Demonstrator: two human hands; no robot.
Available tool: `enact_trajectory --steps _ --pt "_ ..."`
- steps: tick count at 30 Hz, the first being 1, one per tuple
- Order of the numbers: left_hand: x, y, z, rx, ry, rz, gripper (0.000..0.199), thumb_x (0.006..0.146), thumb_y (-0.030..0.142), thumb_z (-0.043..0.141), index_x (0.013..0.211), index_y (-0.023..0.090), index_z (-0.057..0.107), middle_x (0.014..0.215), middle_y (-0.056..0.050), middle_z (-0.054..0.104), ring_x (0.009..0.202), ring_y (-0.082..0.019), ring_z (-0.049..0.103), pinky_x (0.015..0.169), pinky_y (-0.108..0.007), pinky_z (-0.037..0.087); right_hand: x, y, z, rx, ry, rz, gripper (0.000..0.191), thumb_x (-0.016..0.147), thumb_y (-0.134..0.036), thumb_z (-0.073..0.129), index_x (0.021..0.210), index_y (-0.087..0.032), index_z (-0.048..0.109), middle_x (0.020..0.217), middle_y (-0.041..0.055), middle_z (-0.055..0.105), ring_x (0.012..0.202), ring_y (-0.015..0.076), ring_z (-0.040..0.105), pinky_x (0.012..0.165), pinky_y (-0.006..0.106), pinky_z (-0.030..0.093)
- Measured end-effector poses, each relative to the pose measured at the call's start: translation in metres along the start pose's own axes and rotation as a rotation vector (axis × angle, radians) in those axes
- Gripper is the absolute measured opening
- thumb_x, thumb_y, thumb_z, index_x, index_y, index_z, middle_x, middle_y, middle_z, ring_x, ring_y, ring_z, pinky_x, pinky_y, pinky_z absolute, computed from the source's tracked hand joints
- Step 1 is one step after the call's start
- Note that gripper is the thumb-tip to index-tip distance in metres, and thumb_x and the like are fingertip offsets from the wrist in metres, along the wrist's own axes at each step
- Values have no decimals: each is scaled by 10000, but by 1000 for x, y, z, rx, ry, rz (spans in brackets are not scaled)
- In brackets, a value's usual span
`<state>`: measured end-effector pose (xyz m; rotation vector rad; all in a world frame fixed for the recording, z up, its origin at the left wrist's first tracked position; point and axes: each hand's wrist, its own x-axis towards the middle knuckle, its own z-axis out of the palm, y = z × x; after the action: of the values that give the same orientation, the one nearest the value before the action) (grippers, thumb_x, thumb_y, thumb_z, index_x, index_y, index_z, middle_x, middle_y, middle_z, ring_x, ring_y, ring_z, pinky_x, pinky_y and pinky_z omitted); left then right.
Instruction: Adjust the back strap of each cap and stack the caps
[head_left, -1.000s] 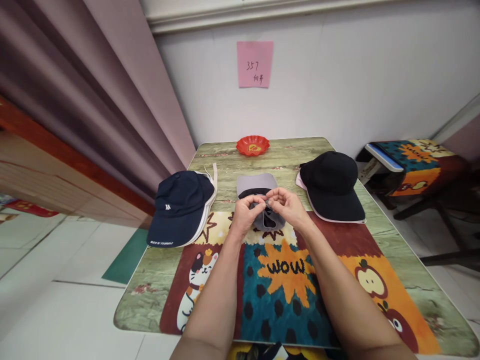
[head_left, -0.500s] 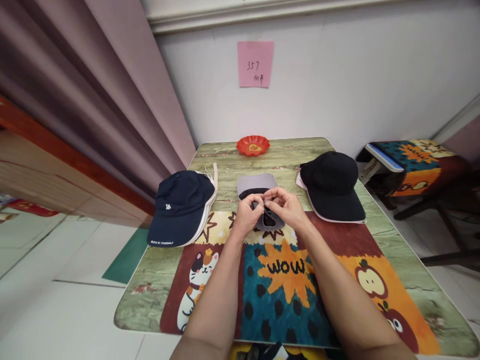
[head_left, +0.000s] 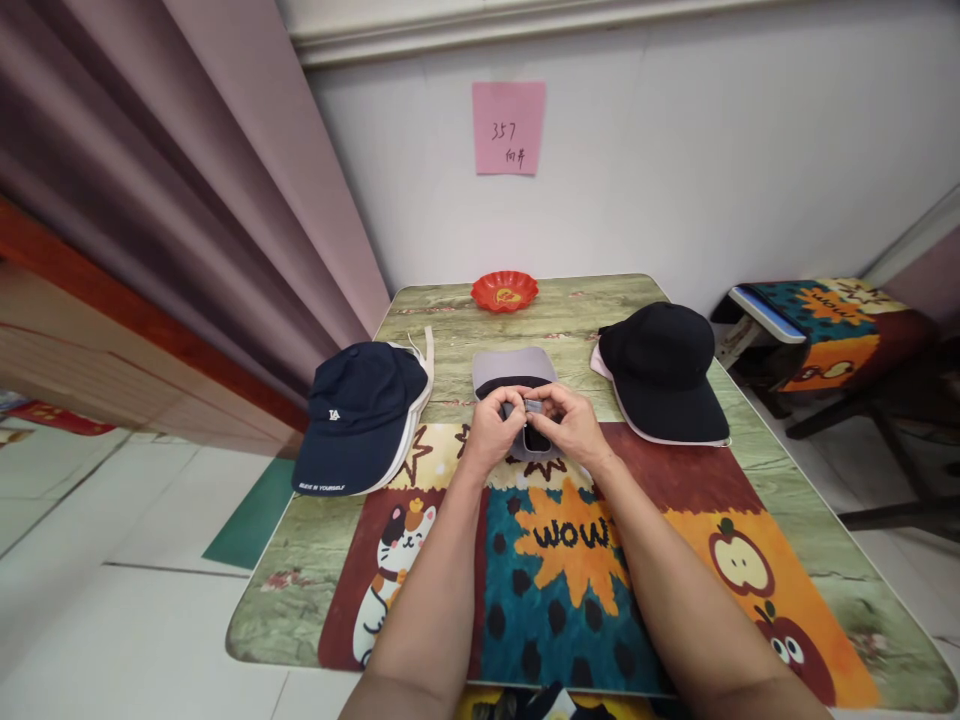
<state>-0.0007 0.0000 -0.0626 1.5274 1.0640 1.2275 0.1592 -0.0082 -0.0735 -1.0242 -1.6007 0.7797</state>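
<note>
A greyish-purple cap (head_left: 515, 365) lies in the middle of the table, brim pointing away from me, its dark inside and rear opening facing me. My left hand (head_left: 495, 430) pinches the left part of the cap's back strap between thumb and fingers. Close beside it, my right hand (head_left: 576, 428) is closed on the right part of the grey strap (head_left: 533, 407). The fingertips of both hands nearly meet above the rear opening. Fingers cover most of the strap, so its fastening cannot be made out.
Stacked caps, a navy one (head_left: 360, 415) on top, sit at the left edge. A black cap (head_left: 664, 370) rests over a pale one at the right. A red scalloped dish (head_left: 505, 292) stands at the back near the wall. A patterned mat (head_left: 555, 630) covers the front.
My right fingers have shifted and curled lower around the strap, and a grey piece of it now shows between my hands. The cap stays in place.
</note>
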Motion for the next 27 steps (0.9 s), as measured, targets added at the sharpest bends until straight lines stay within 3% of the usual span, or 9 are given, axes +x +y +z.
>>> enact_trajectory --steps 6,18,27 --pt "2 -7 -2 27 15 9 42 740 202 583 707 192 559 1104 -116 726 1008 -225 663 934 -371 485 -2 3 7 -19 123 -55 177 777 -199 699 954 -204 690 819 3 637 641 125 589 629 264 514" --pt "1 -6 -1 -41 20 -31 74 767 232 606 720 193 565 1070 -92 741 984 -209 673 903 -343 509 -3 4 6 -106 88 -88 242 801 -198 679 1039 -227 710 894 26 680 689 150 620 660 285 544" --pt "1 -3 -4 -125 14 -73 241 837 407 672 867 168 692 1037 -93 747 922 -204 684 874 -333 523 -4 3 6 -112 84 -65 257 817 -233 663 1066 -246 724 938 39 699 680 154 615 659 295 551"
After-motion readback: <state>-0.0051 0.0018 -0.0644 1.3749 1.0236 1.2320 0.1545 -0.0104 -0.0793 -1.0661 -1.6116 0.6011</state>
